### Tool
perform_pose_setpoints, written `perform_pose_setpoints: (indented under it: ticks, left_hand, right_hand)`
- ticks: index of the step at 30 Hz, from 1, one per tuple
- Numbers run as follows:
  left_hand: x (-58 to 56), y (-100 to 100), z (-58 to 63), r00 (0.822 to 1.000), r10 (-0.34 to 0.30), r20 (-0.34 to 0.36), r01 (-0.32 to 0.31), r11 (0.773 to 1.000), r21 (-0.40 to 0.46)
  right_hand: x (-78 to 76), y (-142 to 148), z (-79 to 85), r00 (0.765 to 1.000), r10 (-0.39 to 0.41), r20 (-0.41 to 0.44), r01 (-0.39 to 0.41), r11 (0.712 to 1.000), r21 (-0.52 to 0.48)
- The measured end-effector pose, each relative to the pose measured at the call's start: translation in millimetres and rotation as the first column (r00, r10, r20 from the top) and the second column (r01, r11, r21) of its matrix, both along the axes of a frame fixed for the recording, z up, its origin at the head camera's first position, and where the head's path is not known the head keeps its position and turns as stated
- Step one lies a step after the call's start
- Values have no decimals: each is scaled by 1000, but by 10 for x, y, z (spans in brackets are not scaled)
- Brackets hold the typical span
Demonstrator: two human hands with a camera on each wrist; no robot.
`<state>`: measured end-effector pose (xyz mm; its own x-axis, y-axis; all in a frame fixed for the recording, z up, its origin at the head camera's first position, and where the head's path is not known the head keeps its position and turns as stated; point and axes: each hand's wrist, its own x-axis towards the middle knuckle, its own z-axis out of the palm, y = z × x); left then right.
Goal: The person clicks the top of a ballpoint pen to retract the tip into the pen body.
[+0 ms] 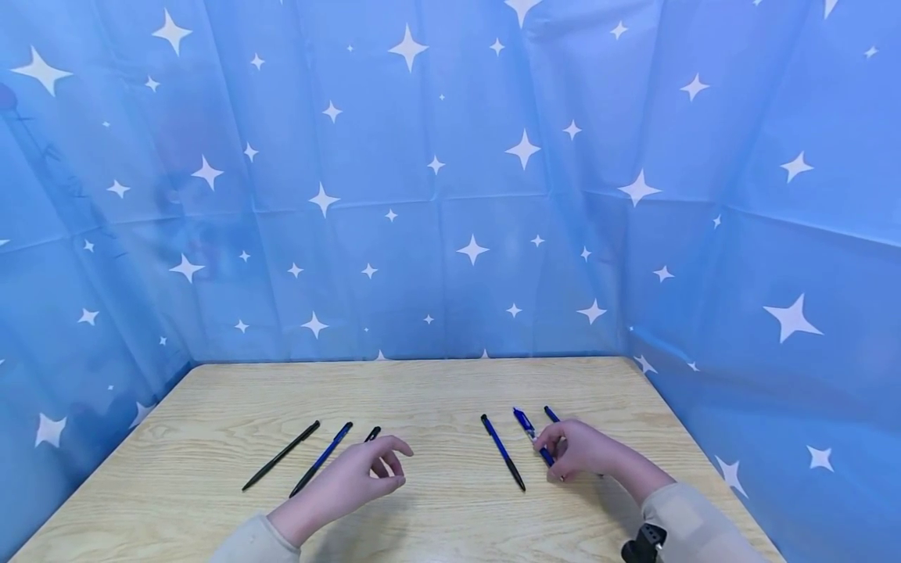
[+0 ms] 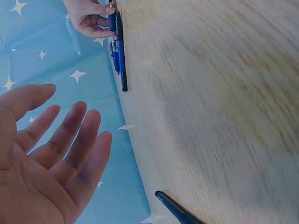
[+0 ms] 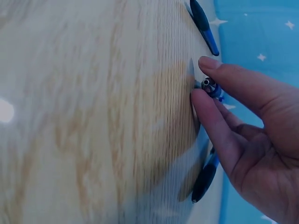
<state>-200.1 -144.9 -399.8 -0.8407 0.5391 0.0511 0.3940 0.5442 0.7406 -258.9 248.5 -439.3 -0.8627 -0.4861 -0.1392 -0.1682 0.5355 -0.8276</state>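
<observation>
My right hand (image 1: 580, 453) pinches a blue pen (image 1: 523, 421) between thumb and fingers, close over the tabletop. In the right wrist view the end of this pen (image 3: 210, 86) shows between the fingertips. A blue pen with black ends (image 1: 503, 452) lies to its left, and another blue pen (image 1: 551, 414) to its right is partly hidden behind the hand. My left hand (image 1: 352, 473) hovers, fingers loosely bent and holding nothing. Beneath and beside it lie a blue-and-black pen (image 1: 322, 460) and a dark pen (image 1: 373, 432), mostly covered by the hand.
At the far left of the row lies a black pen (image 1: 281, 456), slanted on the light wood table (image 1: 422, 391). A blue curtain with white stars (image 1: 436, 195) hangs behind the table and along both sides.
</observation>
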Motion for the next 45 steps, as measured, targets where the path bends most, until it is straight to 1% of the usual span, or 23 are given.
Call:
perform_pose_setpoints:
  ticks: [5, 10, 13, 17, 21, 24, 26, 34, 40, 45]
  left_hand:
    - [-9, 3, -5, 1000, 2, 3, -2, 1000, -10]
    - [-30, 36, 2, 1000, 2, 17, -2, 1000, -20]
    - [-46, 75, 15, 1000, 0, 15, 0, 1000, -23]
    - [-70, 131, 26, 1000, -5, -12, 5, 1000, -20]
    - [-97, 184, 27, 1000, -17, -24, 17, 1000, -1]
    - [-119, 231, 15, 1000, -24, -10, 24, 1000, 12]
    - [-130, 268, 1, 1000, -28, -2, 28, 999, 19]
    - [-133, 429, -11, 999, -32, 8, 32, 999, 7]
    - [-130, 550, 24, 998, -57, 22, 57, 998, 13]
    - [-152, 642, 56, 997, -79, 16, 79, 997, -1]
  right_hand:
    - [3, 23, 6, 1000, 5, 10, -5, 1000, -6]
    - [16, 58, 40, 1000, 8, 0, -8, 1000, 12]
    - [35, 91, 82, 1000, 12, 0, -12, 1000, 11]
    - [54, 166, 129, 1000, 8, -12, -8, 1000, 1]
    - [63, 270, 148, 997, -8, -80, 12, 999, 42]
    - [71, 343, 154, 991, -16, -134, 26, 997, 75]
    - [76, 381, 154, 989, -18, -148, 30, 996, 80]
    - [78, 464, 122, 985, -23, -171, 39, 995, 90]
    - [47, 549, 51, 992, -34, -125, 48, 993, 109]
    - [22, 599, -9, 992, -21, -122, 36, 991, 125]
